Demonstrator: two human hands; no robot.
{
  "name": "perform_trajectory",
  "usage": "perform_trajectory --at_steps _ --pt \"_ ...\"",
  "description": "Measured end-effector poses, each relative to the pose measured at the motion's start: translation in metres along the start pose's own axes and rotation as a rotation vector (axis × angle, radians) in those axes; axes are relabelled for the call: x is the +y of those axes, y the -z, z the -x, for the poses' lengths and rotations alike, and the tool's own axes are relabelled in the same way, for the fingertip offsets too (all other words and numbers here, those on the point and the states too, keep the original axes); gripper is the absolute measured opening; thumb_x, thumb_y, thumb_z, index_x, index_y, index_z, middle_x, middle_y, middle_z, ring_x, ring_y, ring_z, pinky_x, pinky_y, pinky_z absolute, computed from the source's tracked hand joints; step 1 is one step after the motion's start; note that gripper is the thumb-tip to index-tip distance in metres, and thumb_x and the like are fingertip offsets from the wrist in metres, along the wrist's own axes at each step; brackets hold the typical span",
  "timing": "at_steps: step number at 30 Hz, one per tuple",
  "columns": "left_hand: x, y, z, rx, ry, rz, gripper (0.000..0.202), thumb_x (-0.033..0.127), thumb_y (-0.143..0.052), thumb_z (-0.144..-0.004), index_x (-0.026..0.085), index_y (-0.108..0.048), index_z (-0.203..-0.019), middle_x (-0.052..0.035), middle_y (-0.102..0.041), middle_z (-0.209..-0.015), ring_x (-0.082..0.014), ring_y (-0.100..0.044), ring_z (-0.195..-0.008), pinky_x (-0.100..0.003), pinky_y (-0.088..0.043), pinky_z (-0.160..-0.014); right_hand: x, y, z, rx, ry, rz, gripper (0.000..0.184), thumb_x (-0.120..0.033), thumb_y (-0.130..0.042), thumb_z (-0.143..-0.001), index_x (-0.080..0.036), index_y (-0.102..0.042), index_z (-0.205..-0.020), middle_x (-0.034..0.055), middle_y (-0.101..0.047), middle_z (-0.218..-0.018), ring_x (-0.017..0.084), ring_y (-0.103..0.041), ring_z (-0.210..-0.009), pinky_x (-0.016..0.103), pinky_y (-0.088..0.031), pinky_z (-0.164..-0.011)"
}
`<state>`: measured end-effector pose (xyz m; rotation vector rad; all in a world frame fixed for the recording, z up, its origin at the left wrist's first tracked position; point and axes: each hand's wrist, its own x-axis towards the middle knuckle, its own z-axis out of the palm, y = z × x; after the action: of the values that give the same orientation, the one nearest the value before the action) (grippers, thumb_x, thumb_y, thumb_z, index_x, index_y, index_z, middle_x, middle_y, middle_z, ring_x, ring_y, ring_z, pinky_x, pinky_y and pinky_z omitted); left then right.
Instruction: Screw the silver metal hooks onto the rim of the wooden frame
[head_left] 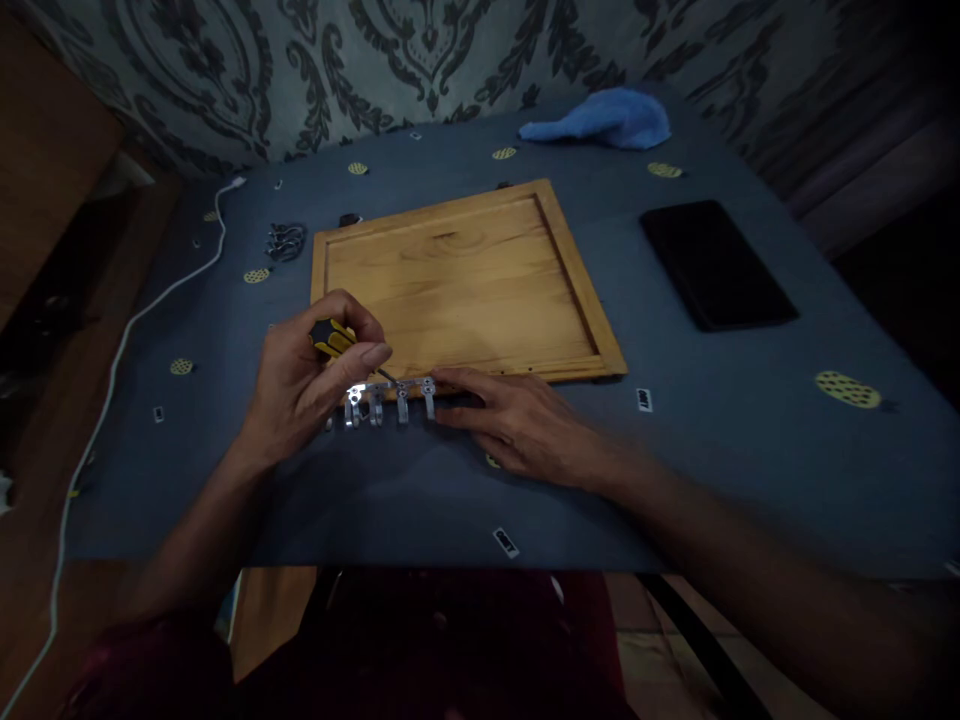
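My left hand [307, 375] is closed around a screwdriver with a yellow and black handle [334, 338]; its tip points down at a shiny metal hook rail [390, 397]. The rail lies against the near edge of a wooden tray-like board [465, 280] on the blue-grey table. My right hand [517, 420] lies flat beside the rail, fingers stretched out, fingertips touching the rail's right end.
A black phone [716, 262] lies to the right of the board. A blue cloth [604, 118] sits at the far edge. A white cable [165, 290] runs along the left side, near a small pile of dark metal hooks [285, 240].
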<state>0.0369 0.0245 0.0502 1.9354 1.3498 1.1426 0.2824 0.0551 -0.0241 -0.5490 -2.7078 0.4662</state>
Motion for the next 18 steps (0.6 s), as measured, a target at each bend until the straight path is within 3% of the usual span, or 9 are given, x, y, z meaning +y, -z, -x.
perform_trajectory --at_steps 13,18 --pt "-0.0015 -0.0006 -0.0002 -0.008 -0.004 -0.003 0.031 0.051 -0.065 -0.095 0.022 -0.062 -0.084 -0.0005 -0.062 -0.077 -0.0161 -0.059 -0.070 -0.034 -0.046 -0.065 -0.0006 -0.0005 -0.0007 0.018 0.011 0.008 0.041 -0.006 -0.057 -0.090 -0.023 -0.071 -0.124 0.0142 -0.056 -0.151 0.027 -0.070 -0.116 0.038 -0.063 -0.081" --pt "0.0042 0.0026 -0.0021 -0.120 0.028 -0.042 0.029 0.049 -0.062 -0.096 0.021 -0.061 -0.088 -0.0018 -0.065 -0.083 -0.0170 -0.064 -0.078 -0.032 -0.050 -0.070 -0.0005 -0.0018 -0.0007 0.021 0.011 0.010 0.040 -0.005 -0.057 -0.090 -0.022 -0.072 -0.124 0.0163 -0.057 -0.149 0.029 -0.072 -0.112 0.041 -0.063 -0.080"
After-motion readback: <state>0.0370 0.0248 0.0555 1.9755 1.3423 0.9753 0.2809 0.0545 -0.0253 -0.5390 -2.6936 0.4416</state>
